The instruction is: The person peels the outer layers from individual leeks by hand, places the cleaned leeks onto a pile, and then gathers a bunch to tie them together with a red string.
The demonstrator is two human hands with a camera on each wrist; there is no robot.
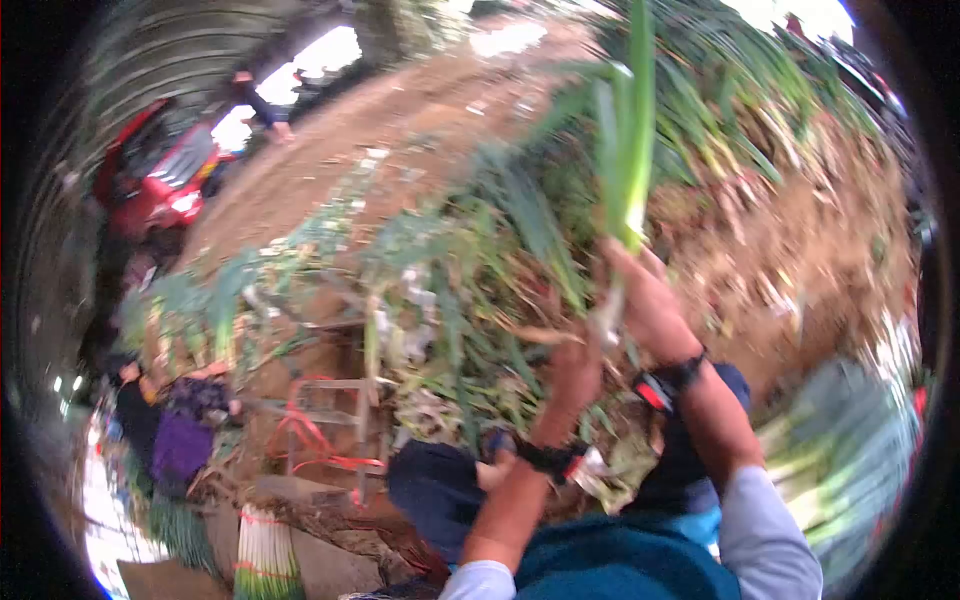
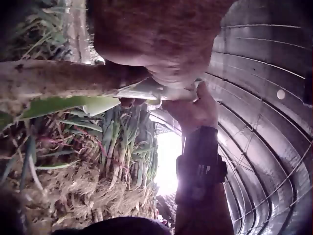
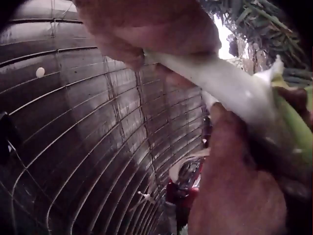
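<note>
In the head view a leek stands upright, green leaves at the top and its white end low down. My right hand grips its shaft just below the green part. Lower and to the left, my left hand holds the leek at its white lower end, fingers curled. A pale strip of leaf sticks out leftward beside the left hand. The right wrist view shows the white shaft between both hands. Up close in the left wrist view, a hand partly covers the leek.
Cut leaves and trimmings litter the ground before my knees. Unworked leeks are heaped at upper right; clean leeks lie at right. A stool with red ties, a tied bundle, a person in purple and a red vehicle are leftward.
</note>
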